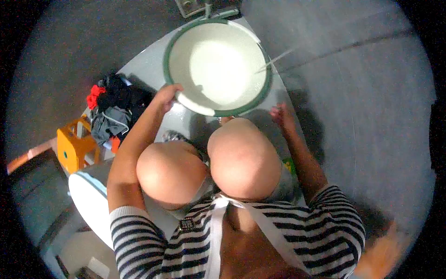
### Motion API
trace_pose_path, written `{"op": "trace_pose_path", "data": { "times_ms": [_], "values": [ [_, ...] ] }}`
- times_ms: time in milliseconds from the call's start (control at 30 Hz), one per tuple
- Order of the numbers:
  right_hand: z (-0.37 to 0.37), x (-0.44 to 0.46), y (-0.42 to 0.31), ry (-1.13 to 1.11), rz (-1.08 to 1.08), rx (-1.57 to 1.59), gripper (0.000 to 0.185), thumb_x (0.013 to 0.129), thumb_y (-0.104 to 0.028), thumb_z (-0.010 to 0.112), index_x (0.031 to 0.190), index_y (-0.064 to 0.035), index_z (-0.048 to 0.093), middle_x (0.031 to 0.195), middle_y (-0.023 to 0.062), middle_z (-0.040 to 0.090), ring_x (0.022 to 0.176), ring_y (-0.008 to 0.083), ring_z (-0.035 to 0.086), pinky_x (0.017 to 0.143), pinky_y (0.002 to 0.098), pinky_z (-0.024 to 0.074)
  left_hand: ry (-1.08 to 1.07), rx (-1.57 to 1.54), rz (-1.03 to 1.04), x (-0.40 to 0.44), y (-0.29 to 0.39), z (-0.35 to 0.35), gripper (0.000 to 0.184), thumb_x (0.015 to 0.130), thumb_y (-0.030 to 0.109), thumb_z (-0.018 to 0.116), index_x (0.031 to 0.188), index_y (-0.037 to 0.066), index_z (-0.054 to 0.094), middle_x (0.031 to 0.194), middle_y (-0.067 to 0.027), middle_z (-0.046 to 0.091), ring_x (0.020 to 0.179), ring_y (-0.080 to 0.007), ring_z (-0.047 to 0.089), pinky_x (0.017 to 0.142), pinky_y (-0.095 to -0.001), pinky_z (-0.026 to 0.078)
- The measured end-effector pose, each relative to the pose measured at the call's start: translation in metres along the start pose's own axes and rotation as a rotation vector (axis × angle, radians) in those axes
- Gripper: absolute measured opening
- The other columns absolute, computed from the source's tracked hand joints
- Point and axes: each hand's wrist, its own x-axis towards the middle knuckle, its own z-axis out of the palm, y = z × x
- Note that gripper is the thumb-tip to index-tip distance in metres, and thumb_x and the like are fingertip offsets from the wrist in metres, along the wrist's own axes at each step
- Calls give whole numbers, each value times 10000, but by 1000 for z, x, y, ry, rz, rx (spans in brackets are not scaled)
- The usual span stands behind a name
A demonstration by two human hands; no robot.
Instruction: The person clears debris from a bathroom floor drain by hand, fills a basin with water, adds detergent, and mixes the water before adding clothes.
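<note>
A large round white basin (218,65) with a green and white rim stands in front of my knees, its inside brightly lit. My left hand (169,96) is closed on the near left part of its rim, thumb over the edge. Just off the basin's near right side is my right hand (280,114), fingers curled in and touching nothing that I can see. A thin pale streak (274,61) crosses the right rim into the basin; it resembles a jet of water, but I cannot tell for sure.
A heap of dark clothes (116,109) with red pieces lies to the left, by a yellow plastic stool (74,144). A white rounded object with a blue edge (90,204) is at lower left. A grey wall (353,93) rises on the right. Pipework (207,10) is beyond the basin.
</note>
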Motion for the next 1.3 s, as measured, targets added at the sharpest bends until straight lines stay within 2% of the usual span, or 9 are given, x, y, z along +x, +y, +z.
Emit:
{"op": "trace_pose_path", "data": {
  "times_ms": [100, 167, 267, 367, 600, 833, 1033, 1233, 1300],
  "values": [
    [77, 15, -67, 40, 147, 72, 636, 849, -459, 501, 1268, -1, 363, 1219, 174, 468, 1008, 238, 540, 852, 355, 431, -120, 31, -30, 16, 0, 9, 344, 784, 131, 559, 1070, -52, 500, 945, -131, 608, 818, -217, 616, 725, -313, 537],
    [28, 100, 3, -475, -382, -210, 534, 833, -329, 562, 1224, -6, 396, 1198, 177, 462, 978, 238, 555, 773, 354, 473, -226, -58, 8, 13, 3, 12, 402, 816, 134, 561, 1161, -31, 435, 1029, -141, 577, 861, -235, 604, 729, -344, 538],
    [56, 81, -28, -389, -498, -189, 400, 796, -171, 577, 1131, 8, 452, 1067, 168, 528, 905, 236, 581, 697, 343, 499, -216, -193, 21, 9, 4, 13, 639, 839, 208, 573, 1340, 71, 202, 1325, -164, 334, 1061, -295, 496, 818, -429, 494],
    [50, 121, -16, -150, -22, 119, 320, 767, -68, 546, 1070, 18, 487, 1026, 167, 543, 853, 215, 587, 632, 329, 500, -96, -59, 47, 3, 17, -12, 804, 804, 314, 614, 1389, 91, 110, 1345, -173, 306, 1136, -310, 430, 884, -472, 436],
    [57, 121, -35, -221, -60, 256, 468, 838, -184, 544, 1238, -15, 369, 1092, 101, 521, 869, 171, 543, 680, 318, 480, 16, -219, 238, -59, 50, -62, 480, 869, 251, 527, 1285, 89, 350, 1148, -115, 504, 1032, -279, 527, 846, -407, 459],
    [46, 24, -128, -137, -148, -273, 479, 847, -232, 557, 1270, -72, 399, 933, 8, 542, 767, 129, 495, 713, 270, 426, 158, -902, 547, -106, 28, -67, 325, 867, 202, 520, 1141, 38, 459, 1123, -128, 541, 1001, -257, 552, 799, -327, 495],
    [70, -22, -211, -221, -335, -299, 367, 862, -196, 536, 1179, -24, 467, 968, 28, 566, 832, 147, 549, 736, 261, 431, 221, -1006, 280, -85, -53, -48, 302, 861, 209, 534, 1111, 45, 490, 1082, -98, 534, 964, -236, 554, 759, -312, 484],
    [52, 25, -225, -603, -537, -1445, 417, 842, -301, 549, 1125, 4, 529, 1041, 168, 598, 938, 300, 577, 829, 376, 436, 292, -941, 237, -92, -77, -63, 337, 842, 214, 553, 1134, 55, 497, 1068, -95, 558, 925, -204, 567, 747, -294, 483],
    [71, 10, -226, -594, -577, -1768, 468, 843, -343, 549, 1157, 2, 510, 1015, 143, 597, 941, 215, 557, 816, 320, 439, 309, -938, 248, -99, -79, -61, 346, 841, 210, 555, 1148, 62, 497, 1066, -95, 559, 919, -196, 565, 749, -305, 486]
  ]
}}
